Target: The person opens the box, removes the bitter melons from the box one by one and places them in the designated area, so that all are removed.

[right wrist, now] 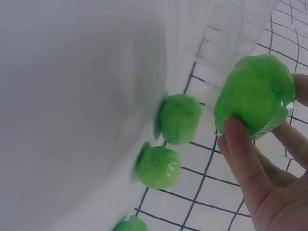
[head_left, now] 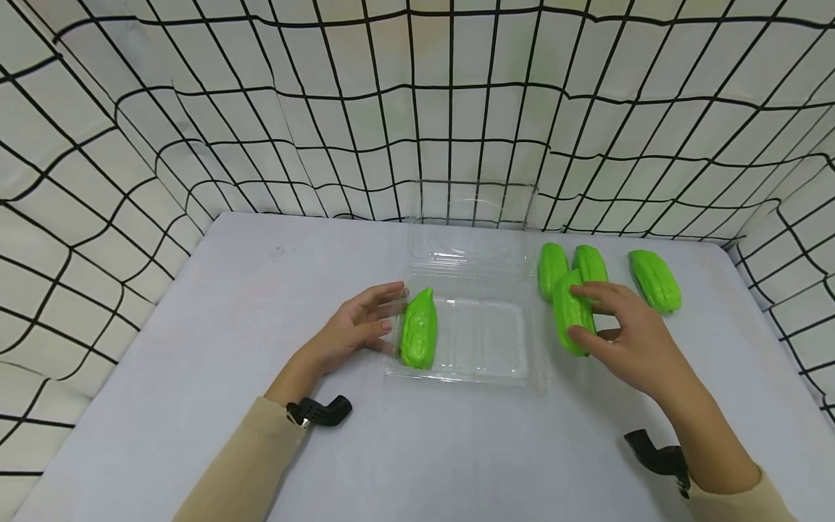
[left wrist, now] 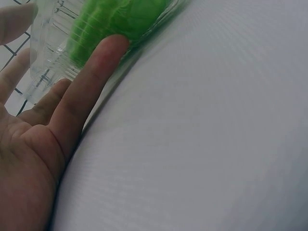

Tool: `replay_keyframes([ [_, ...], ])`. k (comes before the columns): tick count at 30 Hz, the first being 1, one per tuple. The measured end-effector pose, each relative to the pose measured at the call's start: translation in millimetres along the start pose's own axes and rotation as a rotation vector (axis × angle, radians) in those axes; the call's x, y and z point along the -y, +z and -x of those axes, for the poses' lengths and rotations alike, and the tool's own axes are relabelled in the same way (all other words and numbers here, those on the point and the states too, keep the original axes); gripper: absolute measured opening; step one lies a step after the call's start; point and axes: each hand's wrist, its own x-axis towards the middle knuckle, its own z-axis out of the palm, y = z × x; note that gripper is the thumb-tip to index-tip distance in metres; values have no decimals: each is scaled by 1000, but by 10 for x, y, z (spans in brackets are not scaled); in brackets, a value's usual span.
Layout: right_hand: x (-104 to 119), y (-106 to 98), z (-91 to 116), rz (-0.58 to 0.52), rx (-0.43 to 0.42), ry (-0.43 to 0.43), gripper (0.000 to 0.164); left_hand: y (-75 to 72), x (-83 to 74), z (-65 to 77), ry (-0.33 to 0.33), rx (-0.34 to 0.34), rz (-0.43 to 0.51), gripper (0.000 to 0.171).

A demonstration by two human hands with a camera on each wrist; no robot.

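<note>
My right hand holds a green ribbed gourd between thumb and fingers. In the right wrist view, this gourd is raised off the white table, its blunt end facing the camera. A clear plastic clamshell box lies with its lid tipped back. Along the box's left side sits another green gourd, pointed end away from me. My left hand touches the box's left wall with fingers extended. One straight finger lies against the clear wall beside the gourd in the left wrist view.
Right of the box, two green gourds lie close together behind the held one. A further gourd lies farther right. Black wire grid panels stand around the back and sides of the white table.
</note>
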Motion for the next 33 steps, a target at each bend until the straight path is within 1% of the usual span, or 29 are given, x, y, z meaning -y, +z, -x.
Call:
replay_keyframes([
  [9,-137,34,80,24,13,13,52,5,8,-8,3,0,-5,64],
  [15,-175,27,128,45,46,28,52,3,-8,-6,-2,0,1,64],
  [20,-195,28,148,59,86,63,52,-7,-2,-5,-8,-7,-1,64],
  [27,-224,59,158,54,130,69,51,-8,-10,2,-5,-10,-5,65],
  [33,-238,79,173,66,139,78,51,-1,-13,3,-8,-9,3,65],
])
